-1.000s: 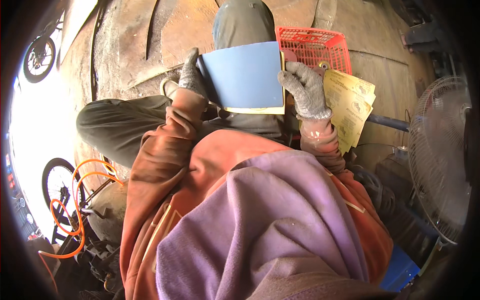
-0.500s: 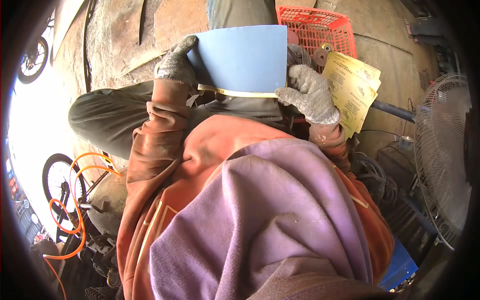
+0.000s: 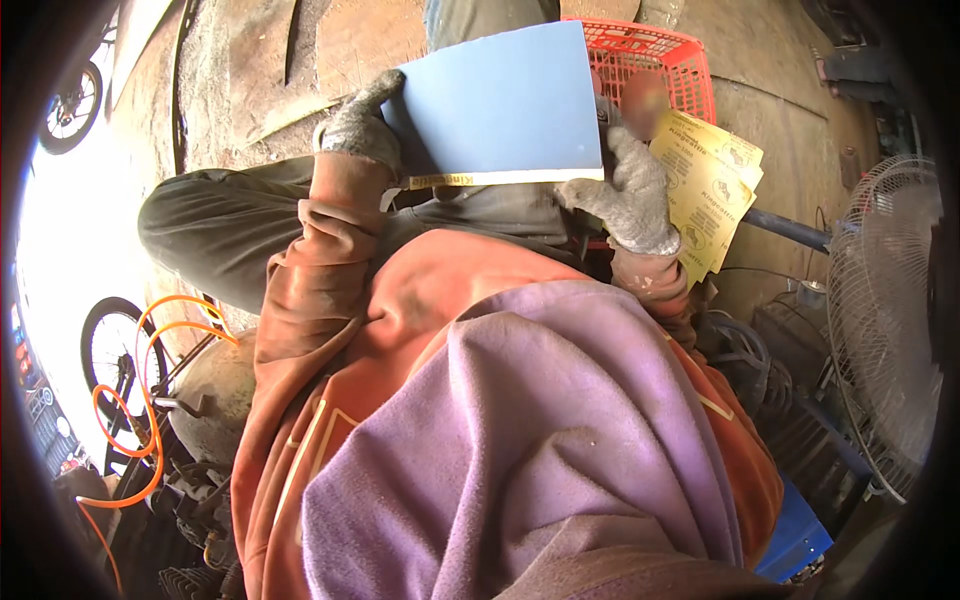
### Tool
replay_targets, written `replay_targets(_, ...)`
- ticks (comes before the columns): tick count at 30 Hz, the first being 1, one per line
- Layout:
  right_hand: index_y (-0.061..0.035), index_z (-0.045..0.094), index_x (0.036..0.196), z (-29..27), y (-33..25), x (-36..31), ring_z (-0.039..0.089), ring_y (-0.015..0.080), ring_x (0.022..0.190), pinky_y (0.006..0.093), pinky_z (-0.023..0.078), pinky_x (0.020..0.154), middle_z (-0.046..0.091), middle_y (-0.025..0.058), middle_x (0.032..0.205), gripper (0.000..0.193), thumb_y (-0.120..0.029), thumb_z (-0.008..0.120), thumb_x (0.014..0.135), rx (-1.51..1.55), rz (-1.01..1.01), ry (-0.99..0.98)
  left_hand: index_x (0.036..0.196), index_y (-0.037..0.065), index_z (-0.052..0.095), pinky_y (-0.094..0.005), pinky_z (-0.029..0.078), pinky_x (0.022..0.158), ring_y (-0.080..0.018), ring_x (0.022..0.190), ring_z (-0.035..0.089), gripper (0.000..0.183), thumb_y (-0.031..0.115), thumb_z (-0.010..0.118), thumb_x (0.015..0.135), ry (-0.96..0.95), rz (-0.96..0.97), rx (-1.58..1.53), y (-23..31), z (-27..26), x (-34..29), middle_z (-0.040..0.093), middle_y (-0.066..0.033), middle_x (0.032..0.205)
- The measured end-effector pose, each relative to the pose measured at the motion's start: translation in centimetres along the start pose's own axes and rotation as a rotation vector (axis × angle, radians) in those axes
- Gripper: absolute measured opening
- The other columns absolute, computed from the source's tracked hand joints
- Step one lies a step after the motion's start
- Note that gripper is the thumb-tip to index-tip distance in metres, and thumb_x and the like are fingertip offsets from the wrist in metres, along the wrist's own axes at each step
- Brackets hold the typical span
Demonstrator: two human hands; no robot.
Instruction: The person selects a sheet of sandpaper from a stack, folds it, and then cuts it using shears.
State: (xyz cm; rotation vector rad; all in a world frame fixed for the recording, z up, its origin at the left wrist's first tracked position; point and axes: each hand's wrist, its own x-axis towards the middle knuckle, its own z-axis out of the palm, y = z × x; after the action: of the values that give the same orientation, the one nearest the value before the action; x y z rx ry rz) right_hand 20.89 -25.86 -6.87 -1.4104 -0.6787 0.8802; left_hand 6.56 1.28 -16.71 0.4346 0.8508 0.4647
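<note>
Both of my hands wear grey, worn knit gloves. My left hand (image 3: 362,130) grips the left edge of a blue-grey sandpaper sheet (image 3: 495,105), its fingers partly hidden behind it. A strip of yellow printed backing shows along the sheet's near edge. At the near right corner my right hand (image 3: 640,195) has thumb and fingers spread apart around the corner; whether it touches the sheet I cannot tell. Just right of that hand lies a fanned stack of yellow-backed sandpaper sheets (image 3: 712,180).
Beyond the sheet stands a red plastic basket (image 3: 690,60), with a blurred reddish-brown round thing (image 3: 645,100) before it. A caged fan (image 3: 885,310) stands at the right. An orange hose (image 3: 150,480) coils at the left near a wheel (image 3: 110,350). My bent leg (image 3: 215,225) lies under the sheet.
The sandpaper sheet has moved slightly away and to the right and turned a little. My right hand's fingers have loosened from its corner and spread. A round thing by the basket now looks blurred.
</note>
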Motion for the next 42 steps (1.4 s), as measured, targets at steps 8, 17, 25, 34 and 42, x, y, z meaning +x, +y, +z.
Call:
replay_targets(8,0.0012,0.068,0.107,1.2,-0.8,-0.1,0.069,0.015,0.077,0.03,0.055,0.072,0.074,0.009,0.09,0.023,-0.009,0.078,0.089,-0.179,0.096,0.062,0.128,0.014,0.07,-0.0467,0.053,0.083,-0.025,0.1,0.062,0.042,0.032,0.075,0.09,0.054,-0.167,0.179,-0.3,-2.1,1.2,0.07,-0.0078,0.116)
replay_targets(17,0.0061,0.067,0.104,1.5,-2.5,-0.4,0.065,0.0132,0.062,0.0261,0.051,0.057,0.072,0.0108,0.08,0.022,-0.015,0.069,0.097,-0.355,-0.069,0.295,0.108,0.003,0.068,-0.0472,0.051,0.062,-0.0282,0.082,0.062,0.044,0.043,0.073,0.09,-0.135,-0.194,0.255,0.6,-1.0,-1.8,0.069,-0.0108,0.098)
replay_targets(25,0.0059,0.07,0.106,-1.6,-6.7,-0.7,0.062,0.0133,0.06,0.0265,0.048,0.053,0.074,0.0122,0.084,0.032,-0.024,0.073,0.095,-0.341,-0.168,0.582,0.112,0.006,0.071,-0.0335,0.052,0.092,-0.0247,0.093,0.064,0.031,0.02,0.078,0.086,0.007,-0.115,0.092,1.5,2.3,-3.5,0.07,-0.0095,0.1)
replay_targets(34,0.0068,0.065,0.116,-6.8,-14.2,-0.6,0.071,0.0177,0.072,0.0281,0.058,0.06,0.073,0.0159,0.106,0.033,-0.015,0.073,0.093,-0.128,-0.657,0.762,0.1,0.002,0.073,-0.0289,0.054,0.074,-0.0132,0.08,0.066,0.02,0.007,0.082,0.082,-0.314,0.115,0.412,0.9,3.3,-6.0,0.072,-0.0036,0.088)
replay_targets(42,0.0028,0.065,0.112,-0.3,-6.8,4.9,0.059,0.0114,0.055,0.0244,0.044,0.043,0.07,0.0106,0.086,0.027,-0.019,0.071,0.096,0.091,-0.134,0.413,0.128,-0.003,0.065,-0.0316,0.053,0.092,-0.0179,0.105,0.067,0.041,0.024,0.068,0.098,-0.391,0.38,0.456,-0.6,1.6,-3.6,0.072,-0.0119,0.119)
